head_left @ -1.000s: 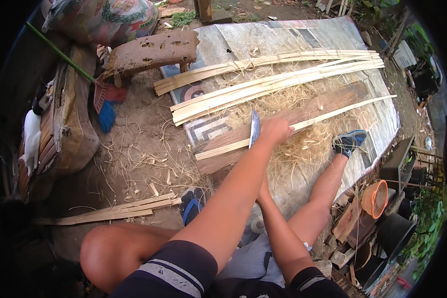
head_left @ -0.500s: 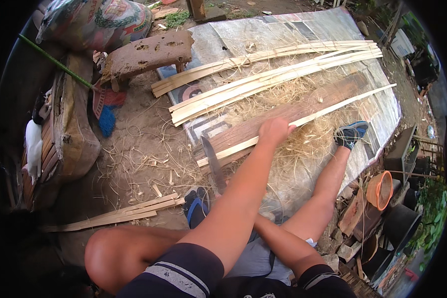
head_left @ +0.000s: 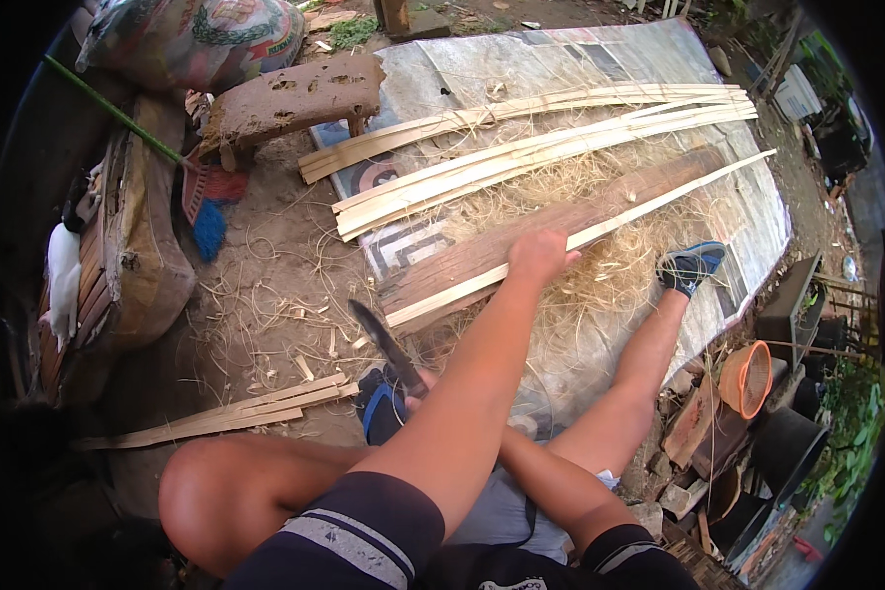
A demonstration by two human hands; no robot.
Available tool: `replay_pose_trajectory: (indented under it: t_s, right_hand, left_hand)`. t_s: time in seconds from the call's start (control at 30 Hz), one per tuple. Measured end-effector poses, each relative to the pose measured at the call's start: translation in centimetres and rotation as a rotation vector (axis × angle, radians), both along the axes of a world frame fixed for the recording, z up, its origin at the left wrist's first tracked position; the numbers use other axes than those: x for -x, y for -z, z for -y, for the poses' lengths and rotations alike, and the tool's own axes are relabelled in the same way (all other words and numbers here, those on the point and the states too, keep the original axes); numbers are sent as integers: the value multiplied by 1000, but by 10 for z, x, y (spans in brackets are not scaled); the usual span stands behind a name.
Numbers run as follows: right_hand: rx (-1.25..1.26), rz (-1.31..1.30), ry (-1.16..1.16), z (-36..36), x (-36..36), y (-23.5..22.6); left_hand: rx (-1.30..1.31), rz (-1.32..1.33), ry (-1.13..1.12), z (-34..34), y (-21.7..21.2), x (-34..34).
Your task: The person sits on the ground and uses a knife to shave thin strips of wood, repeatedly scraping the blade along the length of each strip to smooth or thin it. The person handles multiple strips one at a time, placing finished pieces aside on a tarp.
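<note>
Left of the brown plank (head_left: 501, 241), pale strips (head_left: 236, 415) lie on soil (head_left: 275, 192), perhaps unworked; by its left end the right hand (head_left: 420, 388) grips a knife (head_left: 388, 344); on it the left hand (head_left: 539, 261) clasps a long strip (head_left: 659, 204), seemingly unfinished; beyond it, bundles (head_left: 482, 175) look done. A shaving-strewn sheet (head_left: 482, 64) lies beneath; right of it, an orange basket (head_left: 732, 372).

Under the left hand (head_left: 541, 258), a smooth, pale, matt wooden strip (head_left: 619, 219) on a rougher brown wooden board (head_left: 462, 261); in the right hand (head_left: 420, 387), a dark metal blade (head_left: 387, 341); beyond the left, a creased, plastic-looking sheet (head_left: 482, 69).
</note>
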State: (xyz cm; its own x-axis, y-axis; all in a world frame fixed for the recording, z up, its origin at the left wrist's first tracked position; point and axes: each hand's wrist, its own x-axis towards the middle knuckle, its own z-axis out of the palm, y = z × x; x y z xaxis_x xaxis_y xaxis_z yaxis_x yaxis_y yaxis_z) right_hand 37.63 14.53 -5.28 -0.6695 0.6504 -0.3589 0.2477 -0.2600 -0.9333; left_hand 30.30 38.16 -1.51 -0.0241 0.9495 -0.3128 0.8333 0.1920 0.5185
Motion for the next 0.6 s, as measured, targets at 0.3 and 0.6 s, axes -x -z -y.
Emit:
replay_pose_trajectory:
  t_s: [0.3, 0.6]
  right_hand:
    - [167, -125, -164, -93, -52, 14]
    - [-315, 81, 67, -40, -63, 17]
  left_hand:
    - [-4, 55, -131, -15, 14, -20]
    - [39, 83, -137, -10, 4, -17]
